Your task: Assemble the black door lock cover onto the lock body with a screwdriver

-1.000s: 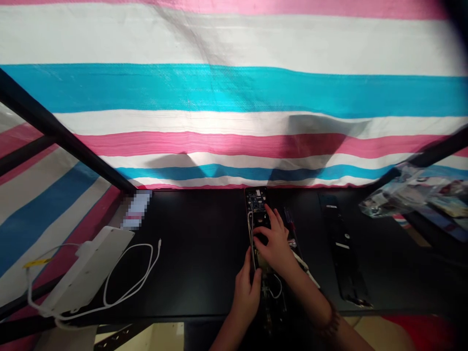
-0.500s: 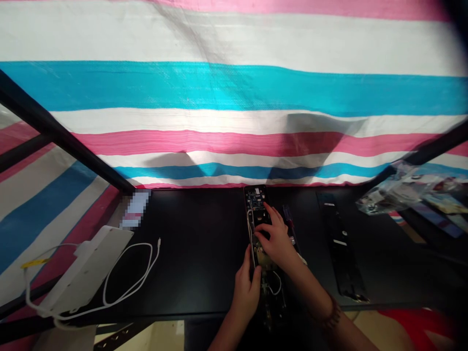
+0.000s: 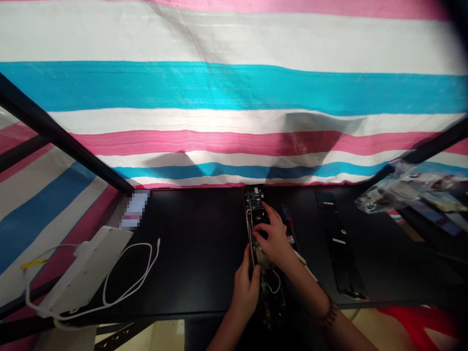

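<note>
A long black device (image 3: 258, 214) lies open on the black table, its blue circuit board at the far end and white wires along its left side. My left hand (image 3: 247, 282) grips the device's left edge, thumb and fingers on either side of the rim. Over the middle of the device is my right hand (image 3: 275, 237), its index finger stretched to the circuit board and its thumb apart, near the white wires. Nothing shows between those fingers. A screwdriver (image 3: 288, 218) with a clear handle lies just right of the device.
A long black cover panel (image 3: 340, 243) lies on the right of the table (image 3: 193, 258). Plastic bags (image 3: 395, 190) with parts are at the far right. On the left are a white power strip (image 3: 91, 268), a white cable (image 3: 149, 268) and a blurred phone-like object (image 3: 135, 209).
My right hand has shifted very slightly left over the device. My left hand keeps its hold on the edge.
</note>
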Motion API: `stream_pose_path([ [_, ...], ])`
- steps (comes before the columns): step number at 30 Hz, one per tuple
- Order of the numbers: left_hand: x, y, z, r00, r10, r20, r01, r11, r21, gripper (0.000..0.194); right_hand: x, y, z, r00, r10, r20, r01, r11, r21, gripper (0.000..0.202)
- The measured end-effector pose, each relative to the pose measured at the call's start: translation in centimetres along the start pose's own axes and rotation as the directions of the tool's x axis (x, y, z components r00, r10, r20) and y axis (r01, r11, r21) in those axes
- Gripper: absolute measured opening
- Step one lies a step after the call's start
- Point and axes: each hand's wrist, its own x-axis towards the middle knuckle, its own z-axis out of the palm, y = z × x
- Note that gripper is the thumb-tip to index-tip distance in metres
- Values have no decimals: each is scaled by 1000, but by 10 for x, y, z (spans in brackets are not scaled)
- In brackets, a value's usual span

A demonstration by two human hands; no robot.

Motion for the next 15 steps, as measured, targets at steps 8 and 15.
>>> stream_pose_path([
  [8, 0, -3, 0, 1000, 1, -16, -1, 1000, 17, 56, -6, 1, 8, 996, -80, -37, 76, 992, -98, 11],
  [15, 0, -3, 1, 999, 35, 2, -35, 998, 59, 57, -9, -7, 9, 998, -56, -26, 50, 981, -187, 15],
])
